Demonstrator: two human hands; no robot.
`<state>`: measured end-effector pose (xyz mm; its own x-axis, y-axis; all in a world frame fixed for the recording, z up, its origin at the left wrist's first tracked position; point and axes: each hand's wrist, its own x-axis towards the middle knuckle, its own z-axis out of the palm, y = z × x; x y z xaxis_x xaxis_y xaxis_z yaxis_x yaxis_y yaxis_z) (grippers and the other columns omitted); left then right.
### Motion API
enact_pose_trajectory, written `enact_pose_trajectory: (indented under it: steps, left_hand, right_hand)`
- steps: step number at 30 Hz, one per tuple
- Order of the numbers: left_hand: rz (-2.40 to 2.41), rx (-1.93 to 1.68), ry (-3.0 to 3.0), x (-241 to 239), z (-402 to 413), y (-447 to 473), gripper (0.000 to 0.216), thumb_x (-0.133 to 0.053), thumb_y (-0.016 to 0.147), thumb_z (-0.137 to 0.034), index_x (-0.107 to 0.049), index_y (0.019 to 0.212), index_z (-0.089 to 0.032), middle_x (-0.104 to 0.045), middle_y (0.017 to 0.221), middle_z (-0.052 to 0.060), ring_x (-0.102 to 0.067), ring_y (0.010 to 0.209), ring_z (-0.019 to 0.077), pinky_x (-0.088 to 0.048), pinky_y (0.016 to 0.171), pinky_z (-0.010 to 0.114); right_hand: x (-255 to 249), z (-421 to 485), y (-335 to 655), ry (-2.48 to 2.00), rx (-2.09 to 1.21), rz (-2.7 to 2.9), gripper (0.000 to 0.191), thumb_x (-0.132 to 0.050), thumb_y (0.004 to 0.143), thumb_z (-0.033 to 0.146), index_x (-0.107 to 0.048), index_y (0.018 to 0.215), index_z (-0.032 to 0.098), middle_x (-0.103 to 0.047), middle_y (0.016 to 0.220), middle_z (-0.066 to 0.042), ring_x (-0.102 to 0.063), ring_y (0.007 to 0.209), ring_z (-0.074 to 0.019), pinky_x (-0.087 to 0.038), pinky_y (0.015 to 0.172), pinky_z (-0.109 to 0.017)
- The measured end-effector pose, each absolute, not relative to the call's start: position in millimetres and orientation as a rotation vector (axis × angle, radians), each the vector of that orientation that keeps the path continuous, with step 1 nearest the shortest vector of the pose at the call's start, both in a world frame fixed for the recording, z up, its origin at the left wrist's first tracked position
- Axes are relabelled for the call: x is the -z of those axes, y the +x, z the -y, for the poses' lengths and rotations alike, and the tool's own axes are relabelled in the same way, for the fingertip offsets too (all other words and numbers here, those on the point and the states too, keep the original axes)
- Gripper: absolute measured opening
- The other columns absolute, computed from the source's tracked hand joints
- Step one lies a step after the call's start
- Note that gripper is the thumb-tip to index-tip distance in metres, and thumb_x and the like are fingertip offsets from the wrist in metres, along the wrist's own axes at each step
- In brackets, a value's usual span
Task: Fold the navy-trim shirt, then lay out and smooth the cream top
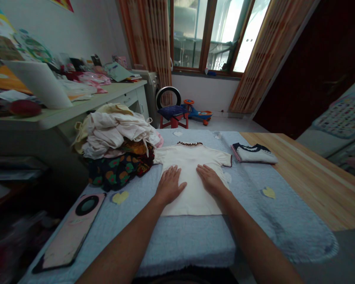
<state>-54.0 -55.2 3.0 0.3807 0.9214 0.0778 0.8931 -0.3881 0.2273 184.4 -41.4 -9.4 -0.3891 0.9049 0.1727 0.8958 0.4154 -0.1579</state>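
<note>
A small white short-sleeved shirt [192, 197] lies spread flat, its dark-trimmed ruffled collar at the far side and its hem toward me. My left hand [170, 184] rests palm down on the shirt's left part, fingers stretched out and thumb apart. On the right part, my right hand [211, 179] also lies flat with its fingers extended. Both sleeves stick out sideways; the right one shows a dark cuff edge. Under the shirt is a light blue quilted cover [195, 236] with heart patches.
A heap of clothes [115, 134] stands left of the shirt. Folded clothes [254, 153] lie at the right, near bare wood tabletop [307, 177]. A pink phone [73, 232] rests at the left front edge. Beyond are a cluttered desk [127, 88] and a red stool [174, 120].
</note>
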Motion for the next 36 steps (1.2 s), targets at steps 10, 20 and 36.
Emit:
enact_pose_trajectory:
  steps: [10, 20, 36]
  left_hand:
    - [-1.676, -0.274, 2.543, -1, 55, -54, 0.064, -0.040, 0.095, -0.053, -0.035, 0.148, -0.016, -0.027, 0.160, 0.011, -0.020, 0.148, 0.0268, -0.018, 0.120, 0.044]
    - [-1.678, -0.269, 2.532, 1, 56, -55, 0.065, -0.041, 0.095, -0.052, -0.035, 0.149, -0.016, -0.026, 0.160, 0.011, -0.019, 0.149, 0.0270, -0.019, 0.120, 0.045]
    - [-1.691, -0.280, 2.535, 5, 56, -54, 0.065, -0.041, 0.095, -0.051, -0.034, 0.149, -0.016, -0.026, 0.160, 0.011, -0.019, 0.149, 0.0277, -0.019, 0.120, 0.046]
  right_hand:
    - [-2, 31, 173, -2.074, -0.025, 2.248, 0.061, -0.040, 0.097, 0.046, -0.040, 0.146, 0.010, -0.031, 0.156, -0.021, -0.027, 0.144, -0.0317, -0.022, 0.116, -0.043]
    - [3, 33, 169, -2.349, 0.030, 1.856, 0.076, -0.040, 0.094, 0.057, -0.036, 0.147, 0.002, -0.028, 0.155, -0.027, -0.021, 0.145, -0.0370, -0.015, 0.115, -0.046]
    - [4, 5, 182, -2.039, 0.013, 2.259, 0.057, -0.035, 0.098, 0.036, -0.038, 0.147, 0.008, -0.033, 0.155, -0.018, -0.027, 0.145, -0.0280, -0.021, 0.115, -0.040]
